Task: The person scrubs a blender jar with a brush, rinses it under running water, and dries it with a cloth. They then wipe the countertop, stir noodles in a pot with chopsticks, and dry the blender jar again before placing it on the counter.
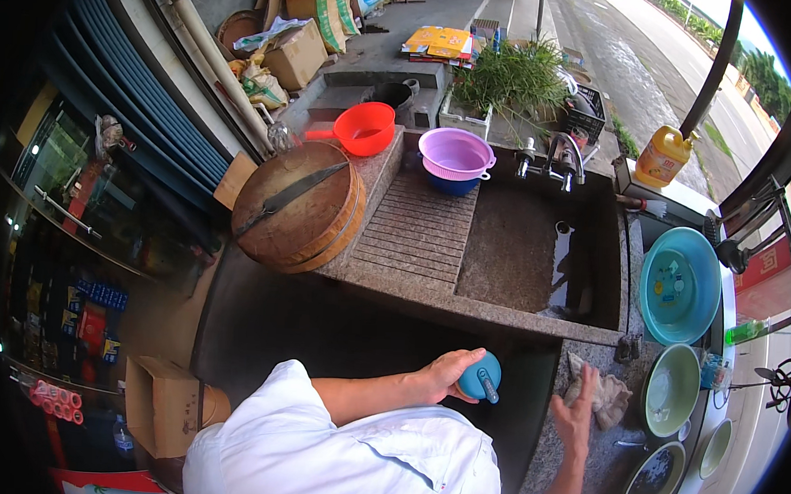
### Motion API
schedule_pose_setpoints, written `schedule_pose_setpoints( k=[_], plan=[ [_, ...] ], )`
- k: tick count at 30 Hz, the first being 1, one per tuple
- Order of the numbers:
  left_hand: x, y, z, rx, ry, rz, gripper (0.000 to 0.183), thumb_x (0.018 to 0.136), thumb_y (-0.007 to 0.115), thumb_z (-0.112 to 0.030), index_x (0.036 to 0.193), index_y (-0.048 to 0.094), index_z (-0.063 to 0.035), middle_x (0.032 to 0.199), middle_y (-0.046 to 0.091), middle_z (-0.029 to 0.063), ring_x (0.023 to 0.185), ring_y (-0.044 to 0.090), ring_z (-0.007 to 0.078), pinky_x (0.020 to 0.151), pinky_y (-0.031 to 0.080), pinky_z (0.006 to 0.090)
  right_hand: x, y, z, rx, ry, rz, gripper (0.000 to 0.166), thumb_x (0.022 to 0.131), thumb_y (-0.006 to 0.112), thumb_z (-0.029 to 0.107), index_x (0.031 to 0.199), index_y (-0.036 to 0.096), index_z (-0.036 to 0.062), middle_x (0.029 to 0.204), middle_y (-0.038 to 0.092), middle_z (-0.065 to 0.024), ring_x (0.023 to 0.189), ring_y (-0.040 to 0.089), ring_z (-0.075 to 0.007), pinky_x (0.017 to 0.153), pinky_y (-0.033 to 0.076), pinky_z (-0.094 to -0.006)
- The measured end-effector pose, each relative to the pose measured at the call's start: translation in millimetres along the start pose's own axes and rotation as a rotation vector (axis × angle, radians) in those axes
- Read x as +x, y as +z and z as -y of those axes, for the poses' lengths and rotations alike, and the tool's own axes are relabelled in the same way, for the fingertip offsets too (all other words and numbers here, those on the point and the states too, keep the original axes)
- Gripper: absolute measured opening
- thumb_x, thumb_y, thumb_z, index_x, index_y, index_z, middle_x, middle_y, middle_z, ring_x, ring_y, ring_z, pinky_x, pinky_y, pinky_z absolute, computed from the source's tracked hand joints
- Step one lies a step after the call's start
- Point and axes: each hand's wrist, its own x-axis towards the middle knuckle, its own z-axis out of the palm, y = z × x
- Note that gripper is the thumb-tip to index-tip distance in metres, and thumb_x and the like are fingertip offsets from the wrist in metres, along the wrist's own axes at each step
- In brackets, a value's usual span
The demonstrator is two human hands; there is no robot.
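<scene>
My left hand (443, 380) is wrapped around a teal bottle or cup (475, 374), seen from above, with a strap or handle across its lid. I hold it in front of my shirt, short of the stone counter's edge. My right hand (573, 417), empty and with fingers apart, is over the counter at the right. Just beyond its fingers lies a crumpled, dirty beige cloth (607, 400); whether the hand touches it is not clear. Ahead of me is a stone sink (512, 253) with a ribbed drainboard (413, 231) and a metal faucet (564, 158).
A round wooden chopping block (291, 188) carries a cleaver (291, 198). Beside it sits a red dipper (363, 130). A purple colander (457, 153) rests in a blue bowl (452, 185). On the right are a teal basin (680, 285), pale green bowls (672, 389) and a yellow detergent jug (664, 156).
</scene>
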Motion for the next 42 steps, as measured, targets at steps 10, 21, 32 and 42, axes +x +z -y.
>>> schedule_pose_setpoints(
  k=[10, 21, 32, 42],
  plan=[
    [-16, 22, 14, 0.197, 0.144, 0.193, 0.039, 0.104, 0.044, -0.041, 0.115, 0.058, -0.0068, 0.103, 0.063, 0.0068, 0.095, 0.061, 0.014, 0.082, 0.052, 0.0263, -23, 58, 133, 0.193, -0.393, 0.15, 0.105, 0.061, 0.093, 0.028, 0.147, 0.036, 0.007, 0.132, 0.049, -0.0221, 0.12, 0.051, -0.0409, 0.099, 0.047, -0.0463],
    [-90, -380, -261, 0.966, 0.9, -1.168, 0.085, 0.083, 0.076, -0.046, 0.142, 0.04, 0.0035, 0.136, 0.049, 0.0299, 0.126, 0.05, 0.0367, 0.105, 0.041, 0.0419, -110, 8, 0, -0.485, 0.302, -0.468, 0.074, 0.072, 0.083, 0.034, 0.132, 0.05, 0.0081, 0.129, 0.05, -0.018, 0.113, 0.052, -0.039, 0.096, 0.045, -0.0459],
    [-138, -575, -453, 1.141, 0.872, -1.627, 0.117, 0.063, 0.076, -0.074, 0.147, 0.037, -0.0032, 0.136, 0.046, 0.0347, 0.128, 0.045, 0.0469, 0.108, 0.037, 0.0485, -75, 29, -11, -0.597, 0.67, -0.341, 0.105, 0.072, 0.077, 0.057, 0.153, 0.026, 0.0149, 0.158, 0.014, -0.0272, 0.143, 0.022, -0.0464, 0.113, 0.023, -0.0582],
    [-114, -524, -431, 1.178, 0.827, -1.353, 0.096, 0.078, 0.08, -0.044, 0.146, 0.033, 0.0048, 0.142, 0.043, 0.0294, 0.132, 0.045, 0.0367, 0.108, 0.037, 0.0415, 25, 46, -51, -0.333, 0.889, -0.245, 0.101, 0.076, 0.076, 0.052, 0.155, 0.023, 0.0194, 0.159, 0.013, -0.0264, 0.145, 0.015, -0.048, 0.113, 0.025, -0.0597]
  ],
)
